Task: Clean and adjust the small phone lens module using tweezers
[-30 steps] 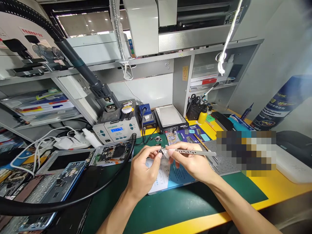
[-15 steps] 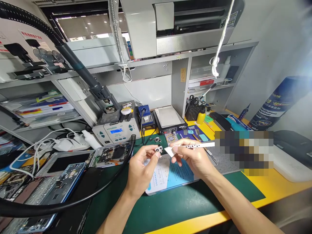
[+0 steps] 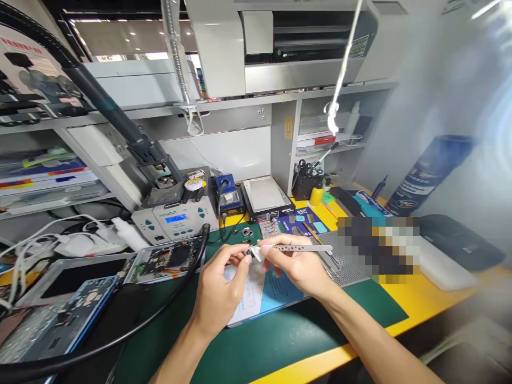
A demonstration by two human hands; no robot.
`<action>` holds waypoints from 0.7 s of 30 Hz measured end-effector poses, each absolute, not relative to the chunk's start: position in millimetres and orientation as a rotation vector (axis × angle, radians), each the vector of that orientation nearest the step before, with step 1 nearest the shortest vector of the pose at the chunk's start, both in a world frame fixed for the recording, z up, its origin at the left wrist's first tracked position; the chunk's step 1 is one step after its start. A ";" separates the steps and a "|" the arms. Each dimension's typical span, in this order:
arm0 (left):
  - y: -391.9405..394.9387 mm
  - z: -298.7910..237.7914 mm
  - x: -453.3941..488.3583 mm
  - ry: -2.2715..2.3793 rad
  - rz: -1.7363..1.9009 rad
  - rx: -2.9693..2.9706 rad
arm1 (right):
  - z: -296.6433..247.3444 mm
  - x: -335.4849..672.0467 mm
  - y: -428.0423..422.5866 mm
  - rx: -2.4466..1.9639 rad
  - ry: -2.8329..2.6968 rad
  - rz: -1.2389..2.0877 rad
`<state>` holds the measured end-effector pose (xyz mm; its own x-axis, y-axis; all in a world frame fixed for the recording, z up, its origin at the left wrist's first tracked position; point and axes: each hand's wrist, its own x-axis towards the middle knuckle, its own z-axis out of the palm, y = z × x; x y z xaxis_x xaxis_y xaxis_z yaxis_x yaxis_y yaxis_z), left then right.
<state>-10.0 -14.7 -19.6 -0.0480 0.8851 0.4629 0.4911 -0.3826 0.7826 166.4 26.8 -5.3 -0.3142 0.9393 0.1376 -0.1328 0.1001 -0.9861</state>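
Between thumb and fingers, my left hand [image 3: 221,280] is closed on a small phone camera module [image 3: 248,252]. My right hand [image 3: 299,268] grips flat metal tweezers [image 3: 308,248] with a row of holes along them. At their near end is a white wipe [image 3: 258,254], pinched by my right fingers and appearing to touch the module. The tweezers' tips are hidden by the wipe and fingers. Below both hands lies a blue and white box or booklet [image 3: 276,293]. A second camera module [image 3: 245,232] rests on the mat just behind my left fingers.
A hot-air station [image 3: 176,216] and a flat plate heater [image 3: 268,197] stand at the back. A black hose [image 3: 160,314] curves across the left side. Opened phones [image 3: 86,314] lie at left. To the right are a perforated grey mat [image 3: 352,264] and a blurred patch.
My right hand has brought the wipe leftward against the camera module, where a gap showed before. The view has shifted, so the bench sits further left.
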 end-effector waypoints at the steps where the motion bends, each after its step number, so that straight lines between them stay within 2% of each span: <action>1: -14.4 -20.5 -10.2 1.450 1.426 1.910 | -6.6 165.4 26.3 -0.862 -1.408 1.397; 8: -12.3 -26.2 -12.6 1.466 1.424 1.969 | -9.4 164.0 26.5 -0.823 -1.369 1.449; 16: -14.0 -24.1 -7.9 1.426 1.403 1.573 | -8.3 173.8 35.9 -0.653 -1.082 1.765; 21: -15.1 -16.1 -3.5 1.325 1.457 1.449 | -7.1 177.5 39.7 -0.622 -1.011 1.787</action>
